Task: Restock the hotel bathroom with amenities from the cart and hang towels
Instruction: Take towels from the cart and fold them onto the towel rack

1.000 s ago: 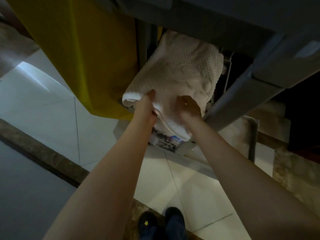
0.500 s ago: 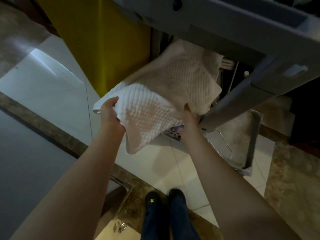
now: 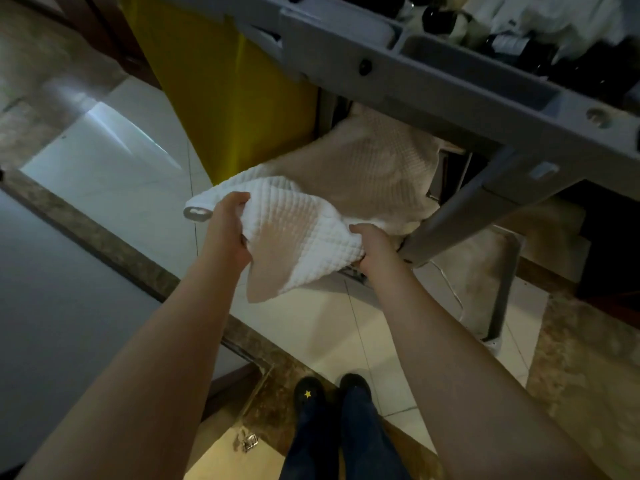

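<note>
Tiles (image 3: 114, 174) underfoot, cart (image 3: 450, 95) beside yellow bag (image 3: 221, 98)

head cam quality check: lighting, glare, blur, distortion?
Head view: dim overall, with the far part of the white waffle-weave towel shaded under the grey plastic cart; glare streak on the pale glossy floor tiles; dark bottles in the top tray smeared; wide-angle bending of the cart's edges. Left hand and right hand are fairly sharp.

Cart frame (image 3: 460, 220) crowds the right; open floor (image 3: 121, 174) lies left.
</note>
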{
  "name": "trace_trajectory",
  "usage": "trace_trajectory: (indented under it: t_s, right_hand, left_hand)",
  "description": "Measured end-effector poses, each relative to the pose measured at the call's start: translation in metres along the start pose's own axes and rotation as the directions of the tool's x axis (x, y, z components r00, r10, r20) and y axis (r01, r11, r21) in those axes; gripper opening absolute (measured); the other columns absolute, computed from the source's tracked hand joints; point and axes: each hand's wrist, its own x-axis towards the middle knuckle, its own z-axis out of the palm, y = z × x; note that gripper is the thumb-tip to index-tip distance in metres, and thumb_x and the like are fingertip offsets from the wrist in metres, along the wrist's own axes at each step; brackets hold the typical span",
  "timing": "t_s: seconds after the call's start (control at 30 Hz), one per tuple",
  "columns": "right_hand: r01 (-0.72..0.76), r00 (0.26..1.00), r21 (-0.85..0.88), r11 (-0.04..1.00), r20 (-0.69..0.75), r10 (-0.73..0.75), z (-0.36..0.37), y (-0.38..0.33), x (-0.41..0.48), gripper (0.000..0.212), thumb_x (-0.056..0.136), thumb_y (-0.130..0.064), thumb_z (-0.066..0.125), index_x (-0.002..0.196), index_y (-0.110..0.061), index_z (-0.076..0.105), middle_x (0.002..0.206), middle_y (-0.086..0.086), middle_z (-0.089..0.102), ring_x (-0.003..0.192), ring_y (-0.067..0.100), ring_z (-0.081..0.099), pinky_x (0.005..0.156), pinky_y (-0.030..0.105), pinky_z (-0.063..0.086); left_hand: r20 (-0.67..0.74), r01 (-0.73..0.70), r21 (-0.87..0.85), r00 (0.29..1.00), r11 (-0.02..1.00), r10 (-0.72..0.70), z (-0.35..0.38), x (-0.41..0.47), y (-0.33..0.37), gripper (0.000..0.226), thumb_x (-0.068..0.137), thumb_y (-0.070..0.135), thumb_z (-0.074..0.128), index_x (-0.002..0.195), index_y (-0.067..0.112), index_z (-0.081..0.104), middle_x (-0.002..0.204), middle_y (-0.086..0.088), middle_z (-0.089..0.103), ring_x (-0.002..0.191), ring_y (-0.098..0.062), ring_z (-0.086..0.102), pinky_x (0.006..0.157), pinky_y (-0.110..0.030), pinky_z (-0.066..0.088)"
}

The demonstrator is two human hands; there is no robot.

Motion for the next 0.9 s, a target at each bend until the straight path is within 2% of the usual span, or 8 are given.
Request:
trace_trajectory:
  t_s: [0.13, 0.27, 0.4, 0.53, 0.63, 0.73, 0.83, 0.9]
  right_hand:
    - [-0.037, 0.999, 0.032, 0.999, 0.037, 0.036, 0.005, -0.002, -0.034, 0.047, 0.091, -0.017, 0.055, 0.132, 0.005, 0.046, 0.124, 0.019, 0.061, 0.109, 0.034, 0.06, 0.066, 0.036, 0.053]
    - [0.032, 0.997, -0.081, 0.996, 0.075, -0.026, -0.003, -0.012, -0.067, 0.049, 0.088, -0.025, 0.056, 0.131, -0.004, 0.05, 0.133, 0.015, 0.055, 0.12, 0.035, 0.054, 0.096, 0.047, 0.049]
    - [-0.021, 0.995, -0.162, 0.987, 0.095, 0.037, -0.013, -0.024, -0.082, 0.055, 0.095, -0.029, 0.051, 0.142, -0.004, 0.039, 0.143, 0.016, 0.046, 0.128, 0.034, 0.047, 0.098, 0.045, 0.043]
    - [-0.039, 0.993, -0.139, 0.99, 0.103, 0.053, -0.029, -0.025, -0.099, 0.057, 0.096, -0.025, 0.051, 0.146, -0.003, 0.031, 0.146, 0.02, 0.041, 0.129, 0.035, 0.045, 0.081, 0.04, 0.048]
    - [-0.082, 0.989, -0.164, 0.983, 0.11, 0.1, -0.044, -0.025, -0.109, 0.063, 0.097, -0.03, 0.048, 0.148, -0.002, 0.024, 0.153, 0.018, 0.03, 0.138, 0.033, 0.034, 0.11, 0.043, 0.032]
    - [-0.178, 0.976, -0.065, 0.982, 0.112, 0.184, -0.05, -0.03, -0.124, 0.07, 0.099, -0.038, 0.042, 0.149, 0.0, 0.011, 0.158, 0.017, 0.014, 0.143, 0.031, 0.021, 0.115, 0.042, 0.018]
    - [-0.126, 0.973, -0.164, 0.978, 0.172, 0.154, -0.05, -0.025, -0.154, 0.063, 0.095, -0.032, 0.051, 0.145, -0.002, 0.028, 0.147, 0.018, 0.038, 0.131, 0.035, 0.042, 0.105, 0.047, 0.035]
    - [-0.057, 0.976, -0.18, 0.982, 0.199, 0.093, -0.053, -0.018, -0.169, 0.056, 0.093, -0.026, 0.056, 0.139, 0.0, 0.036, 0.137, 0.019, 0.05, 0.121, 0.035, 0.052, 0.094, 0.047, 0.043]
  left_hand:
    - [0.039, -0.018, -0.011, 0.999, 1.0, 0.018, -0.008, -0.034, 0.01, 0.027, 0.086, 0.019, 0.054, 0.112, 0.015, 0.049, 0.107, -0.01, 0.061, 0.098, -0.027, 0.06, 0.09, -0.04, 0.049]
    - [0.018, -0.047, -0.037, 0.999, 0.998, 0.048, -0.017, -0.063, 0.015, 0.046, 0.082, 0.018, 0.057, 0.127, 0.012, 0.047, 0.117, -0.012, 0.061, 0.102, -0.028, 0.062, 0.085, -0.038, 0.051]
    - [-0.015, -0.062, -0.031, 0.998, 0.998, 0.062, -0.02, -0.087, 0.007, 0.045, 0.082, 0.019, 0.058, 0.125, 0.01, 0.048, 0.112, -0.01, 0.061, 0.098, -0.026, 0.062, 0.08, -0.036, 0.052]
    - [-0.045, -0.082, -0.026, 0.996, 0.996, 0.081, -0.017, -0.111, -0.008, 0.028, 0.084, 0.018, 0.056, 0.11, 0.01, 0.051, 0.096, -0.007, 0.06, 0.083, -0.021, 0.061, 0.069, -0.032, 0.051]
    - [-0.042, -0.128, -0.028, 0.991, 0.991, 0.126, -0.015, -0.129, -0.015, 0.039, 0.082, 0.018, 0.057, 0.119, 0.008, 0.052, 0.101, -0.008, 0.062, 0.084, -0.021, 0.062, 0.068, -0.031, 0.051]
    - [-0.043, -0.182, -0.001, 0.982, 0.983, 0.181, -0.02, -0.15, -0.019, 0.025, 0.083, 0.018, 0.055, 0.107, 0.009, 0.054, 0.088, -0.005, 0.061, 0.078, -0.02, 0.062, 0.065, -0.03, 0.049]
    - [-0.048, -0.217, 0.0, 0.975, 0.976, 0.216, -0.026, -0.178, -0.018, 0.015, 0.084, 0.019, 0.054, 0.097, 0.009, 0.056, 0.084, -0.005, 0.061, 0.077, -0.02, 0.062, 0.063, -0.029, 0.049]
    - [-0.058, -0.218, 0.016, 0.974, 0.976, 0.219, -0.034, -0.195, -0.014, 0.038, 0.077, 0.023, 0.06, 0.11, 0.004, 0.056, 0.095, -0.008, 0.063, 0.083, -0.022, 0.063, 0.063, -0.03, 0.05]
